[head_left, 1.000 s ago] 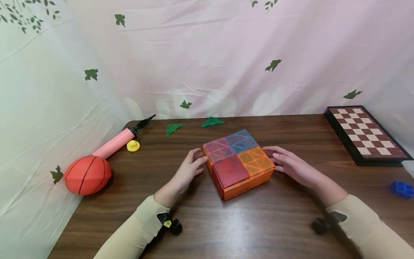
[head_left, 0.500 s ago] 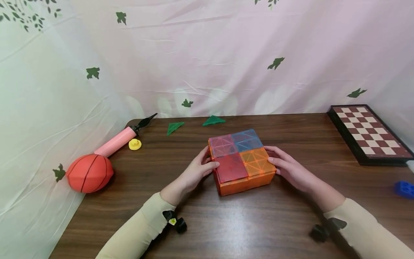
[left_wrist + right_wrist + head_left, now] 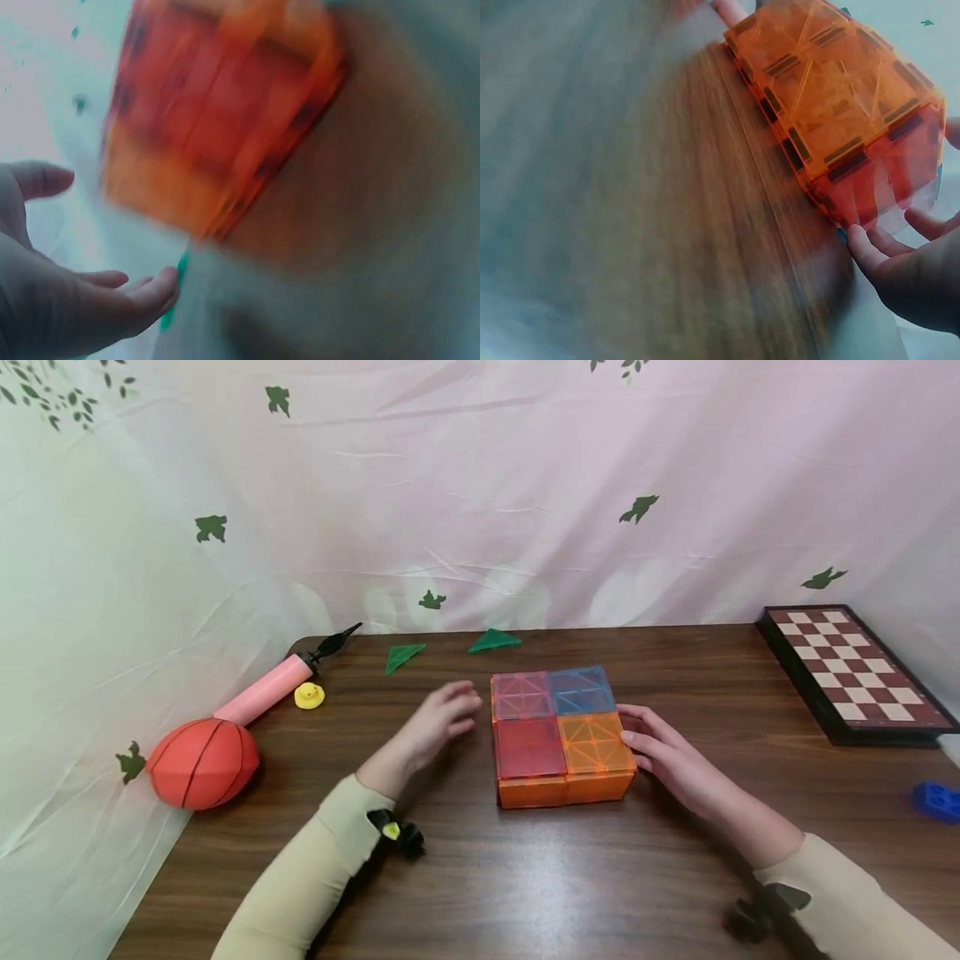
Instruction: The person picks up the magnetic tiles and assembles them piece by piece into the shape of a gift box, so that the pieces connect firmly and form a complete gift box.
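Observation:
A low box built of see-through magnetic tiles sits on the table, its front side nearly square to me. Pink, blue, red and orange squares make up its top; the front is orange. My left hand is off the box's left side, a gap of bare table between them, fingers loosely bent and holding nothing. My right hand stays at the box's right side, thumb by the top edge. In the right wrist view, the fingertips touch the lower part of the red side wall. The left wrist view is blurred.
Two green triangle tiles lie at the back. To the left are a yellow rubber duck, a pink hand pump and a red ball. A checkered game board and a blue toy brick lie on the right.
The tile box has turned clockwise, from slanted to nearly straight. My left hand touched its left side half a second ago and has since drawn away to the left. My right hand stays beside it.

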A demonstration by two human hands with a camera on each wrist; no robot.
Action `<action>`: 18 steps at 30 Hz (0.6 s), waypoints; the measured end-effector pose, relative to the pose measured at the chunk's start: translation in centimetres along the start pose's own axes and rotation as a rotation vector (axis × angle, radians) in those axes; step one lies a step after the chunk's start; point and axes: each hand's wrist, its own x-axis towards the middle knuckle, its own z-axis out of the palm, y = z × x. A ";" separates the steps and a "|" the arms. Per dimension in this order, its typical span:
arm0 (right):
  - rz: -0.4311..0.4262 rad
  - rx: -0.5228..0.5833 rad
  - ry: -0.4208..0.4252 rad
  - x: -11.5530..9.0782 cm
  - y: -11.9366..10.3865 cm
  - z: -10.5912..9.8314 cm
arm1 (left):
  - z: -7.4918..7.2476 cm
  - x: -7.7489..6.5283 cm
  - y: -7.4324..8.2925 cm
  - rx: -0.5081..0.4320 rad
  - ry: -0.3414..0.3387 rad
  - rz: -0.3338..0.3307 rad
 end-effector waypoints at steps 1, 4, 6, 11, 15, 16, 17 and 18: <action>0.000 0.001 0.000 0.2 0.0 0.0 | -0.9 0.5 0.3 0.025 0.051 0.012; -0.001 0.008 0.004 1.2 0.0 -0.3 | -4.2 2.3 1.3 0.148 0.219 0.025; -0.011 0.028 0.008 1.9 0.1 -0.6 | -6.4 3.6 1.9 0.267 0.324 0.013; -0.036 0.082 0.016 4.6 0.3 -1.3 | -10.7 5.8 2.5 0.592 0.469 -0.053; -0.037 0.101 0.009 6.2 0.3 -1.5 | -12.4 7.0 2.2 0.775 0.484 -0.081; -0.033 0.107 0.009 6.5 0.2 -1.5 | -12.7 7.2 2.1 0.815 0.480 -0.095; -0.030 0.112 0.009 6.7 0.2 -1.5 | -12.9 7.4 2.0 0.858 0.475 -0.109; -0.025 0.117 0.011 6.8 0.2 -1.5 | -13.1 7.6 1.9 0.892 0.465 -0.126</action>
